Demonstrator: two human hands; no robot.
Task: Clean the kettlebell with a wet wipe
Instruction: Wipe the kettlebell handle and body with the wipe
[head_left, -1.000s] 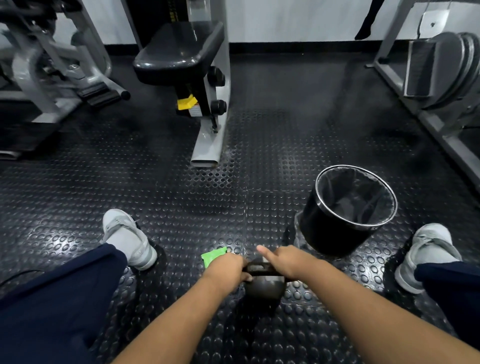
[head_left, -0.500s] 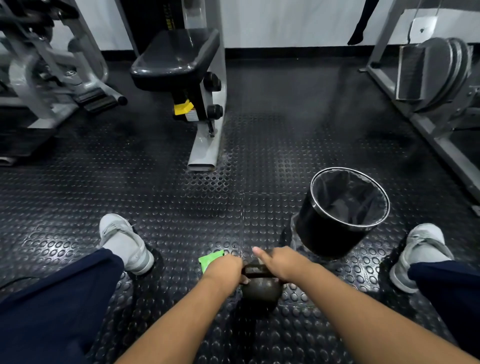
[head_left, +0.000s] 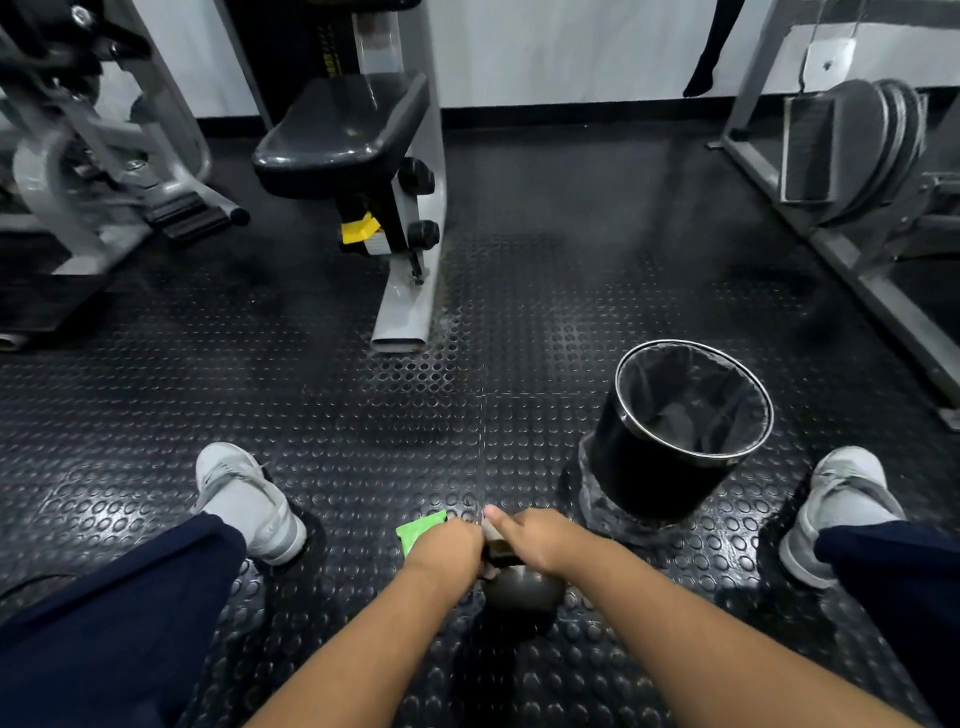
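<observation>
Both hands: report state. (Checker)
Clenched grip: the left hand (head_left: 447, 548) is curled round the left end of the kettlebell (head_left: 524, 590) handle (head_left: 501, 556); the right hand (head_left: 540, 538) grasps the right end, thumb extended forward. (Operator)
Location of load? (Checker)
On the floor (head_left: 363, 441), about midway between the left shoe (head_left: 244, 499) and the right shoe (head_left: 836, 499), just near-left of the bin (head_left: 654, 467) and apart from it. Its ball sits directly beneath the hands. (Operator)
Handle axis? (Checker)
Left to right, across the body. Neither hand is nearer, and the grip is shared evenly, so in my judgement a lift should go straight up. (Operator)
Obstructions? (Checker)
One green cloth (head_left: 418, 527) lies just beyond the left knuckles. Whether that hand touches it cannot be told. Keep the path off the bin side. (Operator)
</observation>
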